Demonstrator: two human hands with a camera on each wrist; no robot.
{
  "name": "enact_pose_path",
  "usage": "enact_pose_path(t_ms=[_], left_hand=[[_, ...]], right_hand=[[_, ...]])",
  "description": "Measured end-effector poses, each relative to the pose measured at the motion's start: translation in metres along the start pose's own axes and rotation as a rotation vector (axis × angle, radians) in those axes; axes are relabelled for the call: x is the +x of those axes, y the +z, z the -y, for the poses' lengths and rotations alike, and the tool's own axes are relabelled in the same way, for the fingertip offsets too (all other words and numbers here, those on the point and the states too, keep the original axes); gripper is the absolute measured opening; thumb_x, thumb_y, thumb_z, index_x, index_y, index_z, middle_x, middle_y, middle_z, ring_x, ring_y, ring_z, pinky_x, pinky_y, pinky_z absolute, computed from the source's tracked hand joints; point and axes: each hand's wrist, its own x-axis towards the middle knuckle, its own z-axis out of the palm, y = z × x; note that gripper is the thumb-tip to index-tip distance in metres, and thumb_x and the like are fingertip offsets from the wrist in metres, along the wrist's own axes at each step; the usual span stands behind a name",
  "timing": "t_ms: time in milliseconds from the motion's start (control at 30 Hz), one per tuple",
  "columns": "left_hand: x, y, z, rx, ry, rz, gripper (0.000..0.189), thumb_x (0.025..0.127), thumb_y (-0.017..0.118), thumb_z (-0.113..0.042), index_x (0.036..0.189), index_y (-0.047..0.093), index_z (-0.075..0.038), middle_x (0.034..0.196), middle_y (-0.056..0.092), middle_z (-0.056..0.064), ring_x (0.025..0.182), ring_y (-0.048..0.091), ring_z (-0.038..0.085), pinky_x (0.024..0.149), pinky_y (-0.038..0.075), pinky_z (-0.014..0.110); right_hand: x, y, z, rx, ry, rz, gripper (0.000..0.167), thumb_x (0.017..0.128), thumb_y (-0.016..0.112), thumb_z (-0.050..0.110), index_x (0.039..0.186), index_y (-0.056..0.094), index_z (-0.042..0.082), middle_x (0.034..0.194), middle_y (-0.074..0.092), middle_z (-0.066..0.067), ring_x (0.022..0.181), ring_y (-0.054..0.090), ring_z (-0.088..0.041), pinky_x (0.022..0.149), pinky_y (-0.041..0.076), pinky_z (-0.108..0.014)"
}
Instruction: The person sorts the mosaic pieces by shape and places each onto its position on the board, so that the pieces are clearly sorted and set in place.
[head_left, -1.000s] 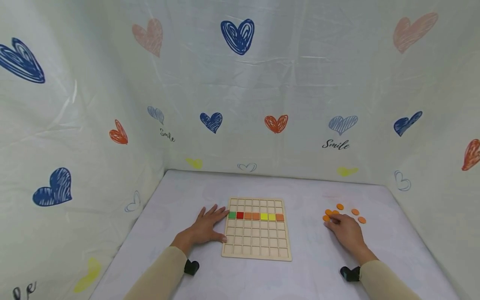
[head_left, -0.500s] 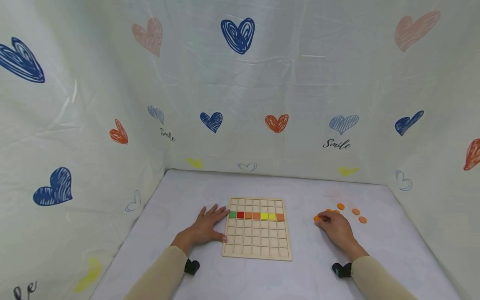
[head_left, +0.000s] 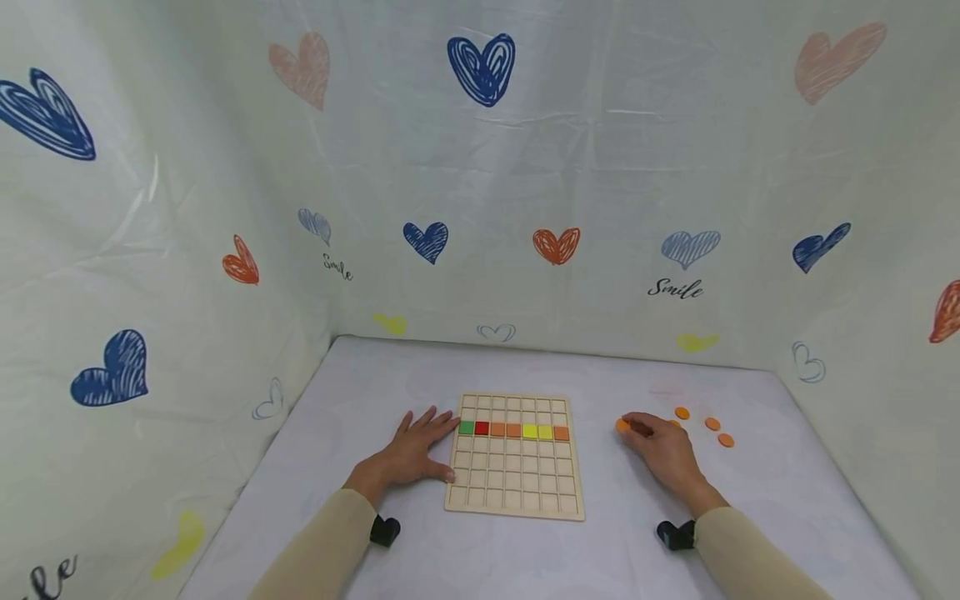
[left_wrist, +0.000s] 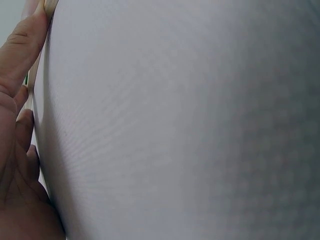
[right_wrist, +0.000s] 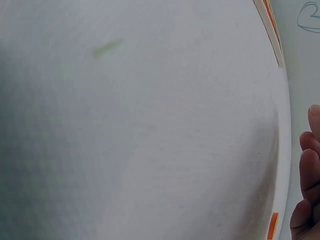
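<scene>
A square wooden grid board (head_left: 514, 483) lies at the middle of the table, one row filled with green, red, orange and yellow square tiles. My left hand (head_left: 405, 454) rests at the board's left edge, fingers spread and straight, thumb touching the rim. Between thumb and fingers my right hand (head_left: 666, 454) pinches an orange disc (head_left: 622, 425), to the right of the board. Several more orange discs lie on the table behind that hand, such as a loose disc (head_left: 712, 424); one is partly hidden by the fingers. In the right wrist view, fingers (right_wrist: 310, 170) show at the edge.
The white-covered table (head_left: 420, 550) ends at a hanging sheet (head_left: 585, 183) printed with hearts, which closes off the back and both sides. A dark wrist mount (head_left: 677, 535) is on the right wrist, another dark mount (head_left: 385, 531) on the left.
My right hand has picked up an orange disc from the group and carried it left toward the board. The left hand stays at the board's edge.
</scene>
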Motion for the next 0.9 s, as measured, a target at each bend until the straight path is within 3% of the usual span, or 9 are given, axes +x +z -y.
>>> enact_pose_path(t_ms=[167,467,700,900], left_hand=[[-0.001,-0.002,-0.003,0.012,-0.001,-0.001,0.103,0.076,0.091,-0.050,0.163,0.042,-0.024,0.173,0.034,0.001,0.165,0.013,0.031,0.134,-0.002,0.058],[-0.001,-0.002,-0.002,0.012,0.005,-0.003,0.103,0.077,0.091,-0.051,0.163,0.042,-0.024,0.173,0.034,0.001,0.165,0.013,0.031,0.134,-0.002,0.058],[-0.002,-0.003,-0.001,-0.007,0.021,0.002,0.104,0.076,0.092,-0.050,0.163,0.042,-0.022,0.173,0.034,0.002,0.165,0.014,0.033,0.133,-0.001,0.059],[-0.004,-0.005,-0.002,-0.013,0.034,0.005,0.103,0.076,0.092,-0.049,0.163,0.043,-0.021,0.173,0.034,0.003,0.165,0.014,0.033,0.133,-0.002,0.059]], right_hand=[[0.002,0.002,0.010,0.052,-0.022,-0.022,0.033,0.099,0.076,0.021,0.129,0.074,0.009,0.120,0.076,-0.013,0.110,0.068,-0.028,0.091,0.059,-0.043],[0.004,0.013,0.039,0.108,0.002,-0.047,0.031,0.097,0.078,0.020,0.126,0.076,0.010,0.110,0.074,-0.007,0.099,0.059,-0.023,0.075,0.051,-0.021],[0.005,0.024,0.062,0.153,-0.031,-0.047,0.031,0.096,0.079,0.018,0.125,0.076,0.008,0.103,0.072,-0.006,0.094,0.057,-0.022,0.069,0.049,-0.019],[0.003,0.034,0.083,0.192,-0.057,-0.022,0.031,0.095,0.080,0.018,0.124,0.076,0.007,0.102,0.071,-0.006,0.094,0.057,-0.022,0.071,0.047,-0.020]])
